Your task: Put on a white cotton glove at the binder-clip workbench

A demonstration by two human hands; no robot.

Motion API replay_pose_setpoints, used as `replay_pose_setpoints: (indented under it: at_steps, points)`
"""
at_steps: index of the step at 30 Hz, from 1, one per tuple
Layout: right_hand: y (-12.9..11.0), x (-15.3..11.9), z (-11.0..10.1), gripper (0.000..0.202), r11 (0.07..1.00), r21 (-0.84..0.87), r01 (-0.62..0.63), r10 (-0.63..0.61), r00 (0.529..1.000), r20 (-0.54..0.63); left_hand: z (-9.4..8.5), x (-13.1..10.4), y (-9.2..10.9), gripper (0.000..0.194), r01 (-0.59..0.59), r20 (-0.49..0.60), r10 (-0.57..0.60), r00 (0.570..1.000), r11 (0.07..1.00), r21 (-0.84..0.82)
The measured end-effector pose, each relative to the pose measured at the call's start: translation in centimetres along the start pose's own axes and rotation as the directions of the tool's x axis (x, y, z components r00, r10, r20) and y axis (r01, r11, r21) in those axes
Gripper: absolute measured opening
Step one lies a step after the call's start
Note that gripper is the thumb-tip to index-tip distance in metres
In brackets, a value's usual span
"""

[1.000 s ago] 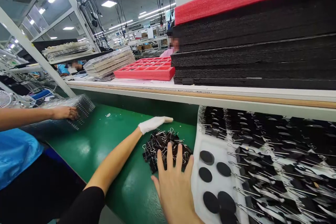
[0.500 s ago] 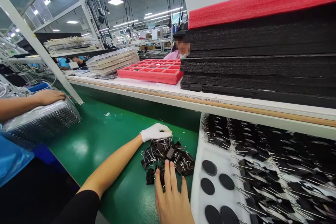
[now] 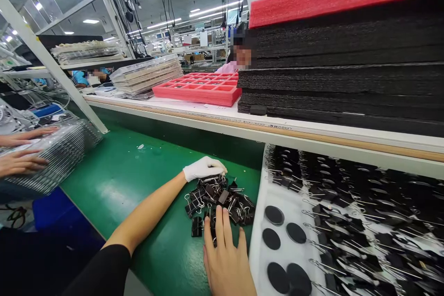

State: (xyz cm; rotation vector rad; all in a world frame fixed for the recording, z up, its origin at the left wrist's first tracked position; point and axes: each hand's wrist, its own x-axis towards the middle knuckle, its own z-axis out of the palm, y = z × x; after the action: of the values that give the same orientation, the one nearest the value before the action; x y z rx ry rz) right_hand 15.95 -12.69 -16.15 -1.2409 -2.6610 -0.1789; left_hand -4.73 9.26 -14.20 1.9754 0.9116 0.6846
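Observation:
A loose pile of black binder clips (image 3: 222,199) lies on the green bench mat (image 3: 121,175). My left hand (image 3: 204,169), in a white glove, curls over the far edge of the pile with its fingertips on the clips. My bare right hand (image 3: 227,263) lies flat at the near edge, fingers together and resting on the nearest clips. Just right of the pile is a white tray (image 3: 258,222) holding black round discs (image 3: 274,215) and rows of binder clips (image 3: 364,212).
A shelf (image 3: 277,127) above the bench carries a tall stack of black foam sheets (image 3: 347,74) and a red compartment tray (image 3: 201,88). At the left, a co-worker's hands (image 3: 21,162) rest on a stack of clear plastic trays (image 3: 58,152).
My left hand went from flat to curled over the pile's far side. My right hand drew back to the near edge, fingers closing together. The co-worker's clear trays moved left.

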Motion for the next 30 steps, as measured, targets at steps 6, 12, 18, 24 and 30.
replay_pose_setpoints:
  at_steps: [6,12,18,24,30]
  points:
    - [0.0,-0.1,-0.1,0.057,1.000,0.001,0.001,-0.001,1.000,0.015,0.6,0.2,-0.6,0.054,0.030,-0.239,-0.068,0.969,0.987,-0.159]
    - [0.0,-0.2,0.2,0.054,0.999,0.040,-0.018,0.018,1.000,-0.010,0.9,0.3,-0.9,0.051,-0.038,-0.425,-0.258,0.868,0.818,-0.574]
    - [-0.1,-0.3,0.2,0.055,0.997,0.065,-0.030,0.031,0.999,-0.011,0.6,0.3,-1.0,0.054,0.048,-0.410,-0.312,0.857,0.840,-0.540]
    - [-0.1,-0.4,0.8,0.058,0.999,0.035,-0.017,0.017,1.000,-0.004,0.9,0.4,-1.0,0.066,-0.008,-0.430,-0.260,0.864,0.848,-0.529]
    - [-0.4,-0.5,1.7,0.061,0.999,0.029,-0.019,0.019,1.000,-0.011,0.6,0.3,-1.1,0.079,-0.021,-0.360,-0.220,0.907,0.828,-0.560]
